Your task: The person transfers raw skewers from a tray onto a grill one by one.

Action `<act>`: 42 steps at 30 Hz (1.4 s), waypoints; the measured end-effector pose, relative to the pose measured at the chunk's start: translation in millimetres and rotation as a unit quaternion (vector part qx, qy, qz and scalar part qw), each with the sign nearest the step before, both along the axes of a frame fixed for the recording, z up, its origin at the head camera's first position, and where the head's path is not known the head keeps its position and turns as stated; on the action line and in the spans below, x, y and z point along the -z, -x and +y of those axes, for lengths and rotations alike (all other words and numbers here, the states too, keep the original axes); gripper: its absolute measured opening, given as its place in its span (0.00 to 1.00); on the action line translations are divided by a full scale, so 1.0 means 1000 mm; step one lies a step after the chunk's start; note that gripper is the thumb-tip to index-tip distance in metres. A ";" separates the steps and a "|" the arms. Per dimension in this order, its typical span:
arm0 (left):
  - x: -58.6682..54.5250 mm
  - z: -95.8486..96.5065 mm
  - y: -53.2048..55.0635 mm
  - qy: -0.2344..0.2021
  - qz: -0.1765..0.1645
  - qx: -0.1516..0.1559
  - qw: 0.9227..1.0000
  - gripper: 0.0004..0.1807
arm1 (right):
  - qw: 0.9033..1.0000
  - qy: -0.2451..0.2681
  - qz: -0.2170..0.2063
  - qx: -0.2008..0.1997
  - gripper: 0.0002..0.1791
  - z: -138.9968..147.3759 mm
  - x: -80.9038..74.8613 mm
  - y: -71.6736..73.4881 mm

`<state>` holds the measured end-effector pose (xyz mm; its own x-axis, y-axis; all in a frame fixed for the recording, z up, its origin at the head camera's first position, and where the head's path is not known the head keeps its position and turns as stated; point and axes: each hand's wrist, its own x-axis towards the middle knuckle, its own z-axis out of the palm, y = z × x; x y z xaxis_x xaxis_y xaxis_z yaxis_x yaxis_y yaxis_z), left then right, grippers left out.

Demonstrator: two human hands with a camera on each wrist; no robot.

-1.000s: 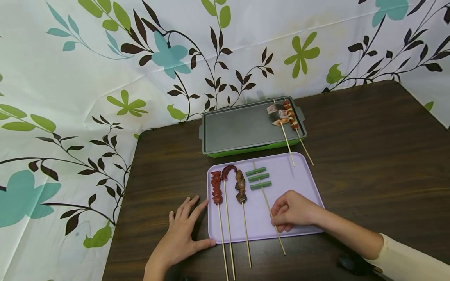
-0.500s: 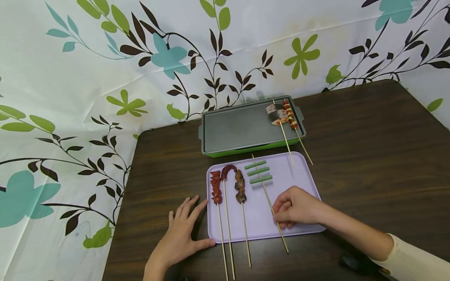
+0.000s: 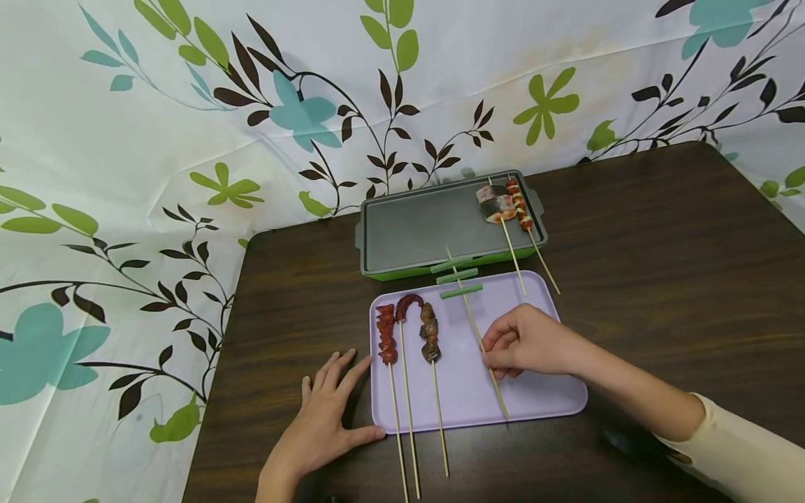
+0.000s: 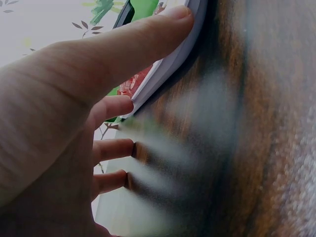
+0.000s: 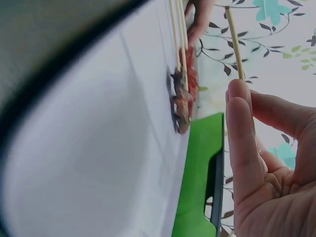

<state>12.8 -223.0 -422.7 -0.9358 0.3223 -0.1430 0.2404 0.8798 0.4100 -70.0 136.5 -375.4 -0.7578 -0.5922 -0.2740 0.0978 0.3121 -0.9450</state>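
My right hand (image 3: 525,341) pinches the stick of a green vegetable skewer (image 3: 461,291) over the lilac tray (image 3: 459,402). Its green pieces overlap the tray's far edge and the front of the grill in the head view. The right wrist view shows the bare stick end (image 5: 234,39) rising from between thumb and fingers. My left hand (image 3: 321,419) lies with fingers spread at the tray's left side, thumb tip at its near left corner. On the tray lie a red meat skewer (image 3: 386,335), a curled tentacle skewer (image 3: 409,302) and a brown meat skewer (image 3: 430,334).
Behind the tray stands a green grill with a grey plate (image 3: 421,230). A fish skewer (image 3: 497,204) and a red-and-pale skewer (image 3: 519,202) lie at its right end, sticks jutting toward me. A patterned cloth (image 3: 189,140) hangs behind the dark wooden table (image 3: 660,279).
My right hand has raised the green vegetable skewer off the tray and carried it forward toward the grill. The left hand has stayed in place.
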 end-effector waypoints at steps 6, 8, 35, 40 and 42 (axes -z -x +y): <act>0.001 -0.001 0.000 -0.001 -0.002 -0.002 1.000 0.57 | 1.000 -0.013 0.010 0.022 0.08 0.002 -0.014 0.023; 0.001 -0.001 0.000 0.000 -0.002 -0.002 1.000 0.57 | 0.999 -0.019 0.011 0.034 0.10 0.003 -0.018 0.031; 0.008 0.000 0.000 -0.010 0.009 0.001 1.000 0.57 | 0.993 -0.079 -0.014 0.085 0.18 -0.002 -0.026 0.103; 0.008 0.001 0.000 -0.012 0.000 0.000 1.000 0.57 | 0.993 -0.075 -0.009 0.092 0.19 -0.002 -0.024 0.107; 0.008 0.001 0.001 -0.011 -0.005 0.000 1.000 0.57 | 0.993 -0.075 -0.007 0.094 0.18 -0.002 -0.024 0.108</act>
<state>12.1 -221.9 -430.5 -0.9344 0.3255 -0.1447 0.2363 0.8704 0.4319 -177.6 134.6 -351.7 -0.8469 -0.3923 -0.3589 0.1799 0.4237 -0.8877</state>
